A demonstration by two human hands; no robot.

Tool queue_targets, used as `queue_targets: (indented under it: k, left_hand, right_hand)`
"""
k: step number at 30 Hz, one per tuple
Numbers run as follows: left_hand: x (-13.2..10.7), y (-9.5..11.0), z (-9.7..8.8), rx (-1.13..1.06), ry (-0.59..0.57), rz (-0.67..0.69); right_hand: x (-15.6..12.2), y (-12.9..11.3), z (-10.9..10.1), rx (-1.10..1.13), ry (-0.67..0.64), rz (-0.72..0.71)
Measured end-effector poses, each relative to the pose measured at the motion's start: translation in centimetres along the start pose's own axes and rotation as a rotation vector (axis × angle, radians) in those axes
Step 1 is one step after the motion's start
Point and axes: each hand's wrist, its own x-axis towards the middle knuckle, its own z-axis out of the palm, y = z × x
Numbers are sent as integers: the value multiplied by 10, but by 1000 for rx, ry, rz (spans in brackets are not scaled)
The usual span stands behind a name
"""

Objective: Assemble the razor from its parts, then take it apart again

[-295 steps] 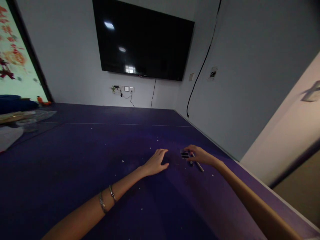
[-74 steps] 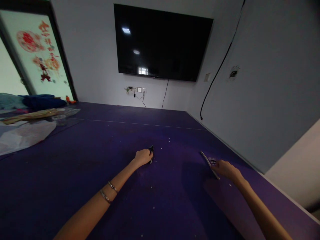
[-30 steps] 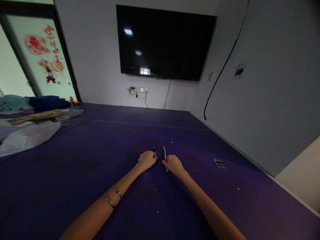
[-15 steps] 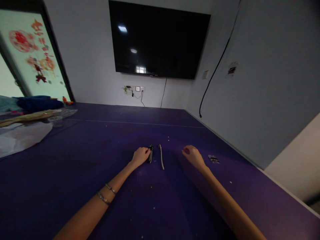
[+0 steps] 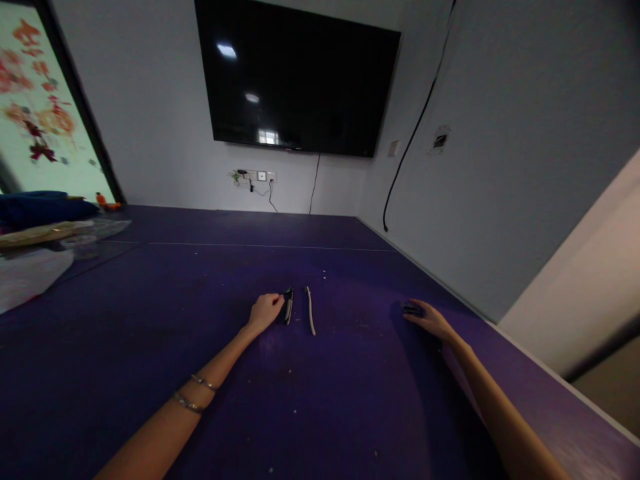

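My left hand [image 5: 264,311] rests on the purple table [image 5: 150,347] with its fingers curled against a small dark tool [image 5: 288,305] lying there. Just right of that tool lies a thin pale stick [image 5: 311,310], untouched. My right hand [image 5: 430,320] is stretched out to the right, its fingers lying over a small dark flat object [image 5: 411,309] near the table's right edge. Two thin bracelets [image 5: 195,392] circle my left forearm.
A large black TV [image 5: 297,77] hangs on the far wall above a socket strip [image 5: 253,176]. A black cable [image 5: 410,127] runs down the right wall. White plastic sheeting [image 5: 25,273] and blue cloth [image 5: 40,207] lie at the far left.
My right hand laid the pale stick beside the dark tool, let go, and moved right onto the small dark object. My left hand stayed by the tool.
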Motion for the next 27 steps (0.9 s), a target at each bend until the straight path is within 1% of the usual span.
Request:
queue_targets:
  k: [4,9,11,13,16,18,20,22,25,27]
  left_hand:
    - [1,-1,2,-4,10,-10]
    - [0,-1,1,-9,14,11]
    - [-1,0,0,-7,10,7]
    - [-1,1,0,-5,0,-3]
    - [-1,1,0,2,-14,-18]
    - [-1,1,0,9,-18,-20]
    - [-2,2,-1,15,-20,-17]
    - [-2,2,-1,22,-19,-17]
    - [-3,3,-1,31,-21,-21]
    - [-3,3,-1,34,-20,-17]
  right_hand:
    - [0,10,2,51,-12,48]
    - [3,18,2,47,-3,60]
    - [3,15,3,42,6,69]
    - [3,7,5,23,52,76]
    - [3,-21,14,-11,161,41]
    - [4,-48,25,-13,184,-33]
    - [6,-77,40,8,173,-119]
    - [8,-107,56,46,125,-189]
    - [8,-148,80,99,52,-253]
    - [7,-171,94,122,20,-296]
